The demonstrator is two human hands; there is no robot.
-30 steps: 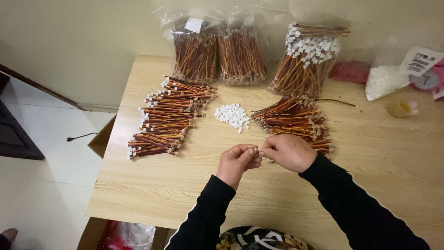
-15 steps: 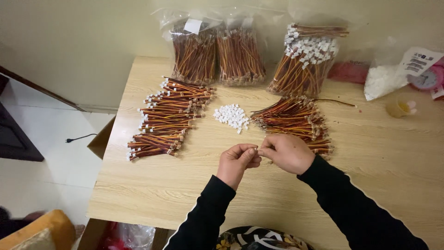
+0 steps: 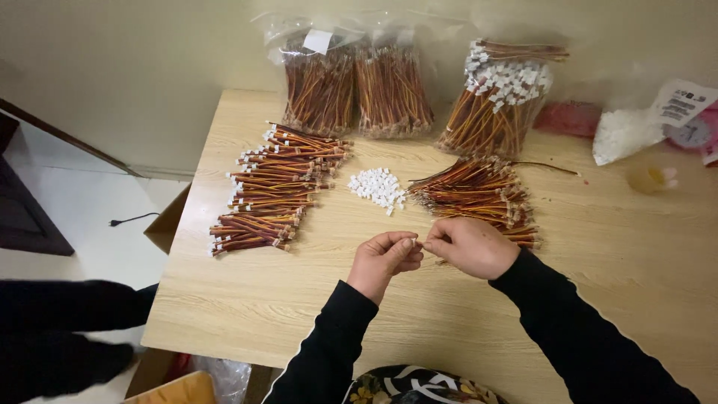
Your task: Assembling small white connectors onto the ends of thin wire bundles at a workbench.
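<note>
Your left hand (image 3: 383, 258) and right hand (image 3: 470, 247) meet fingertip to fingertip just above the counter (image 3: 299, 299), both grips pinched together on a tiny white connector (image 3: 416, 242). The loose wire pile (image 3: 479, 196) sits just behind, white connector heap (image 3: 378, 187) beside it.

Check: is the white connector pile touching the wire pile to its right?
Apart. The head view shows bare wood between the white connector pile and the wire pile.
</note>
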